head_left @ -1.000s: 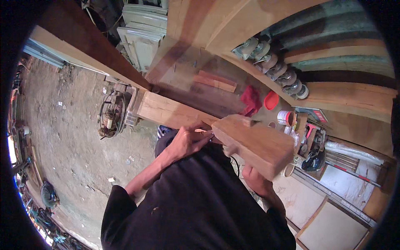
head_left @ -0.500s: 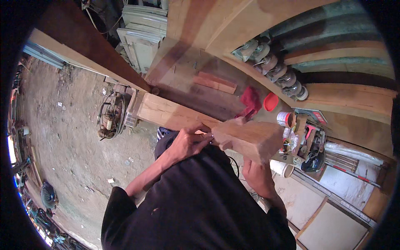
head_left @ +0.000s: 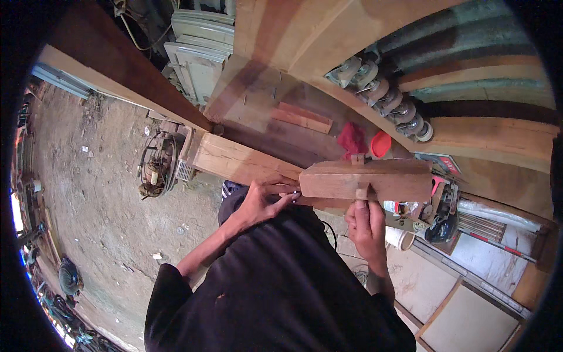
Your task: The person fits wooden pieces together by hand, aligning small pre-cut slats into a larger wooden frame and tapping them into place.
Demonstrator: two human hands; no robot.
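My right hand [head_left: 366, 226] grips the near end of a short wooden crosspiece [head_left: 362, 192] that runs through a long reddish-brown wooden block [head_left: 393, 183]. The crosspiece's other end sticks out on the block's far side. The block is held level over a wooden beam [head_left: 243, 162], hiding its right part. At the block's left end, the fingers of my left hand [head_left: 261, 202] are pinched together beside the beam. A small pale glint shows at the fingertips, but I cannot make out what they hold.
A red cloth [head_left: 352, 139], a red lid [head_left: 380, 144] and a short plank [head_left: 301, 117] lie beyond the beam. Caster wheels [head_left: 390, 100] line a ledge at right, above a box of tools [head_left: 443, 202] and a white cup [head_left: 399, 238]. A machine with coiled hose [head_left: 158, 164] stands left.
My right hand has turned the wooden block from a tilted position to level, its far end swinging right and up. My left hand stays in nearly the same place.
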